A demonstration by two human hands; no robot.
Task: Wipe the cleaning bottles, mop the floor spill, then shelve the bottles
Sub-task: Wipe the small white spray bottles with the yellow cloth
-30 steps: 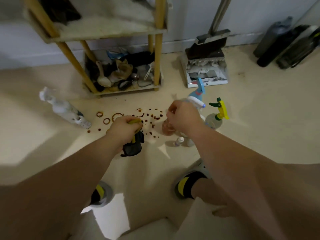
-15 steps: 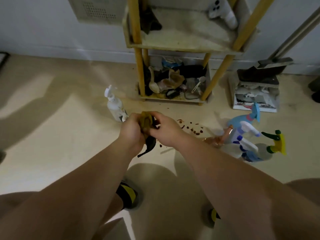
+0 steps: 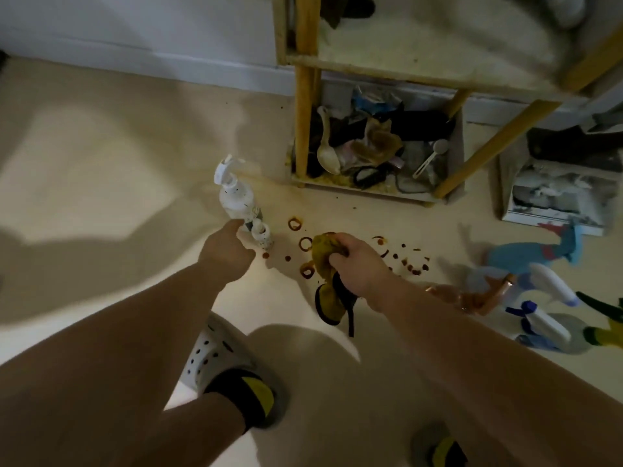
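Note:
My right hand (image 3: 357,266) grips a yellow cloth with a black edge (image 3: 325,291), which hangs just above the floor. Brown rings and drops of the spill (image 3: 305,246) spread on the cream floor under and beside it. My left hand (image 3: 226,251) is loosely curled and holds nothing. Its fingertips are at the base of a speckled white pump bottle (image 3: 234,195), beside a small speckled bottle (image 3: 262,234). To the right lie a blue spray bottle (image 3: 536,252), a white and blue trigger bottle (image 3: 542,318), an amber bottle (image 3: 472,298) and a green and yellow sprayer (image 3: 605,333).
A yellow-framed shelf (image 3: 303,106) stands at the wall, its bottom tray full of clutter. A white box with a dark tool (image 3: 556,200) sits to its right. My feet in slippers (image 3: 232,375) are below the hands. Bare floor lies to the left.
The cloth has passed from both hands into my right hand alone. My left hand has let go and moved left to the white pump bottle. The view has shifted left and down.

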